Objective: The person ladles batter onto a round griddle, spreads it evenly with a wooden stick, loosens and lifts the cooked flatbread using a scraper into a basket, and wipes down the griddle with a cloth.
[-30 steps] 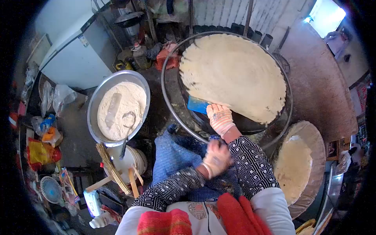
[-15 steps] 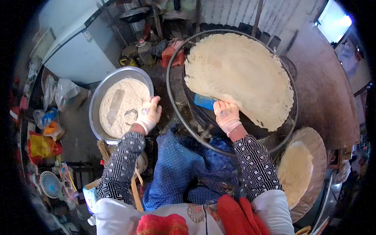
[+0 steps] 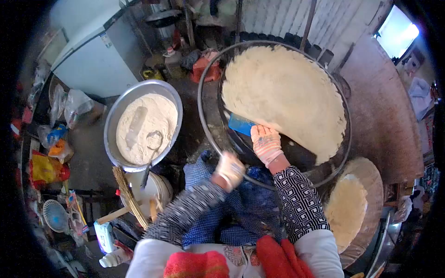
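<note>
Batter sheet (image 3: 285, 95) pale, broad, ragged-edged

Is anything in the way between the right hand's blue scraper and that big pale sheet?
Nothing visible: the blue scraper in the right hand lies right at the near edge of the pale sheet. The metal ring passes below the forearm, not between.

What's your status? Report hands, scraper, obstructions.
Right hand gripping blue scraper. Left hand blurred by metal ring, contact unclear. Scraper at pale sheet's near edge. Nothing seen blocking it.
</note>
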Demonstrator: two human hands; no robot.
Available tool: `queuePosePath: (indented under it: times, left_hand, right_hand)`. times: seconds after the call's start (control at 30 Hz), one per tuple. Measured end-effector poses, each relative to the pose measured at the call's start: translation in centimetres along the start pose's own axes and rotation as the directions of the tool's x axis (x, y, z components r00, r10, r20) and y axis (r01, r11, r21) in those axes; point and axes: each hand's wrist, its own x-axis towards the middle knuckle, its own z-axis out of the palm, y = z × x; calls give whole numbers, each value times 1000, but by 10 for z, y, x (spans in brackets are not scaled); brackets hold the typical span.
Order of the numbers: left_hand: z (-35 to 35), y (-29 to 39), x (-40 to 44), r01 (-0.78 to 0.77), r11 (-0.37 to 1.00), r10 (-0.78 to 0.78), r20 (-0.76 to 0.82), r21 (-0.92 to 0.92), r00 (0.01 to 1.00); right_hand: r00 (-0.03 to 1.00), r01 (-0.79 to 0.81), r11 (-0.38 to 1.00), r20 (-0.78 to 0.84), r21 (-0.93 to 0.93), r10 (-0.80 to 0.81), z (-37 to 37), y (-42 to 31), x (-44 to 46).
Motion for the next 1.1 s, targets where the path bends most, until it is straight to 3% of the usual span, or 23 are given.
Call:
queuePosePath:
  times: [0.03, 0.07, 0.1, 0.17, 0.27, 0.33, 0.37, 0.43, 0.5, 0.57, 0.67, 0.93, 1.03, 1.1]
  left_hand:
    - [-17, 40, -6, -22, 998, 18, -76, -56, 997]
    - [-38, 79, -11, -27, 944, 10, -53, -329, 999]
    - [-52, 116, -34, -69, 979, 13, -285, -190, 959]
    - [-28, 159, -65, -399, 852, 196, -499, -340, 844]
    - [-10, 173, -92, -800, 473, 300, -786, -371, 541]
    - [-34, 119, -106, -514, 576, 361, -367, -635, 857]
    - [-49, 83, -113, -330, 636, 361, -109, -698, 926]
    - [-30, 37, -129, -350, 567, 58, -387, -746, 920]
    - [-5, 3, -130, -328, 607, -80, -466, -724, 881]
    - [-5, -34, -134, -252, 620, -164, -437, -743, 885]
    - [12, -80, -131, -223, 621, -276, -475, -752, 835]
    - [36, -170, -84, -112, 739, -385, -553, -664, 738]
    - [41, -191, -58, 7, 780, -403, -494, -625, 770]
    - [39, -199, -44, -7, 881, -289, -549, -473, 784]
  right_hand:
    - [999, 7, 1000, -50, -5, -7, -1, 0, 4]
    - [996, 10, 1000, -93, -14, -11, 6, 0, 4]
    - [992, 12, 1000, -128, -27, -16, 14, 1, 3]
    - [998, -17, 1000, -64, -3, 17, 13, 3, 4]
    - [996, -70, 997, 60, 16, 69, -2, 1, 7]
    - [998, -59, 997, -14, -54, 58, 12, 3, 7]
    - [997, -58, 995, -54, -80, 53, 17, 4, 7]
    - [992, -91, 993, -96, -79, 83, 19, 5, 7]
    - [987, -107, 990, -132, -95, 94, 19, 7, 5]
    - [984, -103, 987, -157, -122, 84, 17, 9, 3]
    - [992, -123, 984, -38, -132, 119, 12, 9, 5]
    - [983, -81, 997, 164, -4, 80, 0, 9, 11]
    - [990, -64, 997, 130, 42, 59, -4, 2, 11]
    - [996, -28, 998, 82, 62, 23, -2, -2, 7]
